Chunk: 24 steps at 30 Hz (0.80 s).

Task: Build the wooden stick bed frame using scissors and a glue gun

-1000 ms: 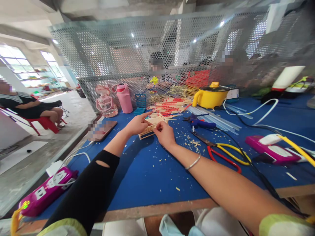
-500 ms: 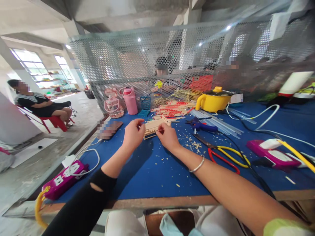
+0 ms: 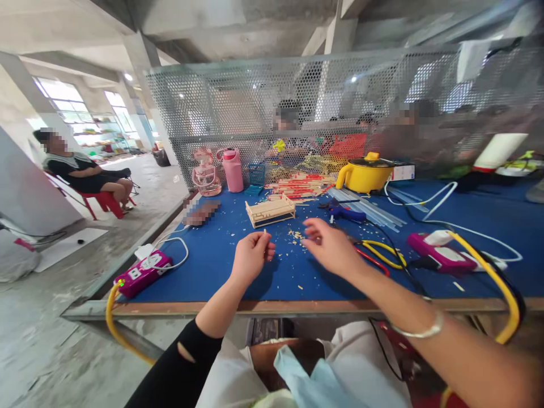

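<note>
A small frame of pale wooden sticks (image 3: pixel 271 212) stands on the blue table top (image 3: pixel 238 277), touched by neither hand. My left hand (image 3: pixel 251 256) is just in front of it, thumb and fingers pinched together, with a tiny pale tip showing above them; what it holds is too small to name. To the right of the frame, my right hand (image 3: pixel 329 243) hovers with its fingers apart and nothing between them. Behind it lie a blue-handled glue gun (image 3: pixel 346 213) and pliers with red and yellow handles (image 3: pixel 385 252), partly covered by the hand.
Red and pale sticks (image 3: pixel 297 186) are piled behind the frame. Clear strips (image 3: pixel 369 208), a yellow pot (image 3: pixel 368 174), a pink bottle (image 3: pixel 232 171) and a phone (image 3: pixel 203 213) surround it. Purple power strips (image 3: pixel 144 273) lie at both sides. A person (image 3: pixel 85 173) sits at left.
Both hands have come away from the wooden frame toward the table's front edge. My right hand has opened and moved right; my left stays pinched. The view has shifted.
</note>
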Tool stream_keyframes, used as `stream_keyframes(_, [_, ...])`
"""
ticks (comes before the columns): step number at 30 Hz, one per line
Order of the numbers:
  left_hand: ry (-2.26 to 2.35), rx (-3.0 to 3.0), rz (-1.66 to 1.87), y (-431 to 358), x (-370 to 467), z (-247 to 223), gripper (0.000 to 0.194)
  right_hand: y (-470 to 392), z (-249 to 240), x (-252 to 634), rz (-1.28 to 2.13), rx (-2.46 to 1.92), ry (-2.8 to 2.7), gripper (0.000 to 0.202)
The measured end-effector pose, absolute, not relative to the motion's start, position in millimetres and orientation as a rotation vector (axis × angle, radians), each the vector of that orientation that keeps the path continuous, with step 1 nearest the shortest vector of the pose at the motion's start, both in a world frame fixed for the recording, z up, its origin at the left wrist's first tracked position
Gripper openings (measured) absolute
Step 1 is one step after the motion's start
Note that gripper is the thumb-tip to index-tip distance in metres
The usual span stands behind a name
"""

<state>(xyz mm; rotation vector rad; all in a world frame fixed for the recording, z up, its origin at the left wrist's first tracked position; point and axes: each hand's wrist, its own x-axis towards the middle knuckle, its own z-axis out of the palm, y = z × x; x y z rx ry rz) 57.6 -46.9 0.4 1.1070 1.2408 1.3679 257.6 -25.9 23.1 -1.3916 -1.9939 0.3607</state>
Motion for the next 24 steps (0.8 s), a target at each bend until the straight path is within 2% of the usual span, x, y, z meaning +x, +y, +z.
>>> stream_keyframes(2, [1.219,1.109,1.371,-54.9,57.0,-7.7,0.032,-28.6,24.2,304.1,0.252,-1.593,-2.004,0.022])
stream_keyframes(5, [1.211,1.134,1.371,-62.6,58.9,-19.7,0.033,-28.0,22.3,357.0,0.196,-1.828,-2.028,0.018])
stream_keyframes(10, [1.272,1.231,1.383,-66.5,60.5,-28.3,0.029,-27.2,19.0,375.0,0.229,-1.9,-2.135,0.012])
stream_keyframes(12, [1.297,1.261,1.377,-66.9,59.4,-28.6,0.028,-29.8,20.0,373.3,0.262,-1.956,-2.102,0.018])
stream_keyframes(15, [1.305,1.285,1.355,-67.3,57.9,-28.2,0.029,-41.0,22.0,373.0,0.37,-2.013,-2.036,0.038])
stream_keyframes(19, [1.303,1.285,1.344,-66.1,59.2,-25.2,0.031,-63.6,25.9,366.0,0.71,-1.903,-2.033,0.061])
stream_keyframes(24, [1.263,1.224,1.296,-61.0,75.1,-16.9,0.03,-72.1,32.4,333.7,0.858,-1.637,-2.124,0.054])
